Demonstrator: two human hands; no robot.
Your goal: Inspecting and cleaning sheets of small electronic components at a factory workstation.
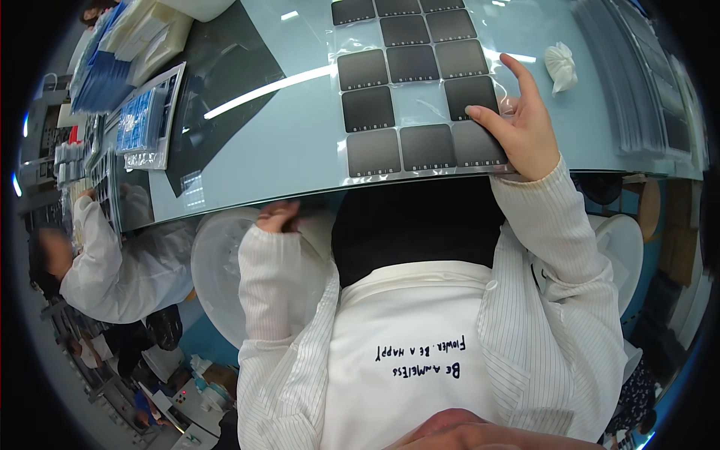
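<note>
A clear film sheet (420, 103) lies on the glass-topped table, reaching its front edge. Dark grey rounded squares (413, 63) sit on it in rows, with light gaps where no square shows. My right hand (531, 124) rests at the sheet's right edge. Its thumb lies on a dark square (471, 96), the index finger stretches away and apart, and the other fingers are partly hidden. My left hand (277, 216) is below the table's front edge, over a white round bin (225, 281). Motion smears its fingers, and whether it holds anything does not show.
A crumpled white wad (560, 67) lies right of the sheet. Stacked clear sheets (619, 82) stand at the far right. At the left are blue packets (141, 120) and piled plastic sleeves (112, 71). A person in white (131, 262) works to my left.
</note>
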